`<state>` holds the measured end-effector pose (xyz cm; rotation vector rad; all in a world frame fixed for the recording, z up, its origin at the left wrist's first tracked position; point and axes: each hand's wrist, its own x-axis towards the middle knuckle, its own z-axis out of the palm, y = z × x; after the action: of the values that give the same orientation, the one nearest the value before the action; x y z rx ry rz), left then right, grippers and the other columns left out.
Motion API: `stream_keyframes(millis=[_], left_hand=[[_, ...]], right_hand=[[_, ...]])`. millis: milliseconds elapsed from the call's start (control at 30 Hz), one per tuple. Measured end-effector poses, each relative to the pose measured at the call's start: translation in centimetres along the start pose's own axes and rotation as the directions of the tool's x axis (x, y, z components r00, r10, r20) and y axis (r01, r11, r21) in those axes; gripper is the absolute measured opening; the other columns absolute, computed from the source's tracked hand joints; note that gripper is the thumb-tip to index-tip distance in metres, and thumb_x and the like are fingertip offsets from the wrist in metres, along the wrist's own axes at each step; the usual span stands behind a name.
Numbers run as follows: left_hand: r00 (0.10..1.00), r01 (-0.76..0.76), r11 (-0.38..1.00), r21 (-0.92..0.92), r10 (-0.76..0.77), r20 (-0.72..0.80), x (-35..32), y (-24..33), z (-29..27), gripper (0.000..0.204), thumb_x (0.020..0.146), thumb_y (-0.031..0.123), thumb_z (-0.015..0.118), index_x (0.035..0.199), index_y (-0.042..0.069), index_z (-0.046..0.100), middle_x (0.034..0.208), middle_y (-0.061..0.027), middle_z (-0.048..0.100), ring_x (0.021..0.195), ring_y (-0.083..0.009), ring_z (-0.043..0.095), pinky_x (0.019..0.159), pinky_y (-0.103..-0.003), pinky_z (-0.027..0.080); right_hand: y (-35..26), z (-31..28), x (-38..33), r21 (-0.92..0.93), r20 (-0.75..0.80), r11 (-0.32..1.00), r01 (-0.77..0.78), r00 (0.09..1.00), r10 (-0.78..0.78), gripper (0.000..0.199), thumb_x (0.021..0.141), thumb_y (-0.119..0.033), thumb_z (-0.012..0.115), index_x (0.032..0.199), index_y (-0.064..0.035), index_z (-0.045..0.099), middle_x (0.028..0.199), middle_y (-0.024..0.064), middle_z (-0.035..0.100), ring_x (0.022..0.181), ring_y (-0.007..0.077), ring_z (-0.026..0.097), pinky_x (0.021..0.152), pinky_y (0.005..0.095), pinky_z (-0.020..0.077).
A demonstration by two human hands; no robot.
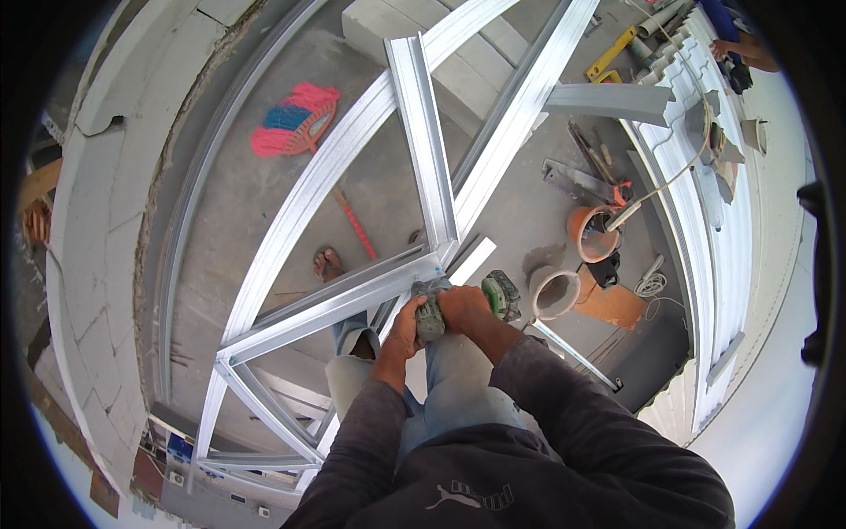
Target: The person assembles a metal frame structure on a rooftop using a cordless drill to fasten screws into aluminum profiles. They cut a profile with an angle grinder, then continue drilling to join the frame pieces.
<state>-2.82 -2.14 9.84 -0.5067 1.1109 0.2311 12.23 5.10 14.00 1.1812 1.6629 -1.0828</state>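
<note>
A green and dark grey cordless drill (430,319) is held in front of my body, its nose toward the joint of a galvanised steel truss (335,295). My right hand (465,309) is wrapped around its handle, with the green battery end (500,295) sticking out to the right. Against the left side of the drill's body, my left hand (406,328) is closed. An upright steel channel (423,150) and a slanted one meet just beyond the drill. The bit and any screw at its tip are hidden.
Right of me on the floor are an orange bucket (592,231), a round pale bucket (555,293), a handsaw (577,182) and a coiled cable (650,284). A pink and blue broom (300,119) lies at left. Pale blocks (423,53) are stacked ahead; another person's arm (747,55) shows far right.
</note>
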Motion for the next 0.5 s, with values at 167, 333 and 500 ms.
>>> stream_keyframes(millis=[167,333,500], left_hand=[[0.999,-0.040,0.999,-0.008,0.041,0.005,-0.5,-0.8,-0.1,0.037,0.094,0.054,0.060,0.110,0.021,0.068,0.089,0.0030,0.069,0.067,-0.0112,0.062,0.051,-0.028,0.043],[0.982,-0.131,0.991,0.012,0.131,-0.136,-2.3,-4.2,-4.7,0.041,0.100,0.042,0.052,0.110,0.009,0.074,0.082,0.0029,0.060,0.066,-0.0085,0.049,0.055,-0.025,0.038],[0.850,-0.432,0.887,0.164,0.461,-0.256,-6.5,-6.8,-8.8,0.034,0.103,0.019,0.051,0.124,-0.001,0.070,0.090,0.0019,0.059,0.072,-0.0060,0.048,0.058,-0.024,0.042]], right_hand=[[0.2,-0.2,0.0,-0.103,-0.030,0.992,0.068,0.997,-0.072,0.026,0.089,-0.020,0.071,0.112,-0.0096,0.070,0.103,0.0124,0.078,0.097,0.0315,0.078,0.082,0.0445,0.0616],[0.4,-1.3,-3.2,-0.094,-0.040,0.984,0.152,0.987,-0.156,0.030,0.088,-0.023,0.071,0.115,-0.0119,0.069,0.107,0.0127,0.077,0.099,0.0329,0.076,0.083,0.0468,0.0607],[2.9,-2.0,-9.3,0.036,-0.111,0.923,0.382,0.920,-0.376,0.046,0.080,-0.030,0.077,0.121,-0.0149,0.063,0.101,0.0140,0.076,0.093,0.0395,0.074,0.079,0.0498,0.0587]])
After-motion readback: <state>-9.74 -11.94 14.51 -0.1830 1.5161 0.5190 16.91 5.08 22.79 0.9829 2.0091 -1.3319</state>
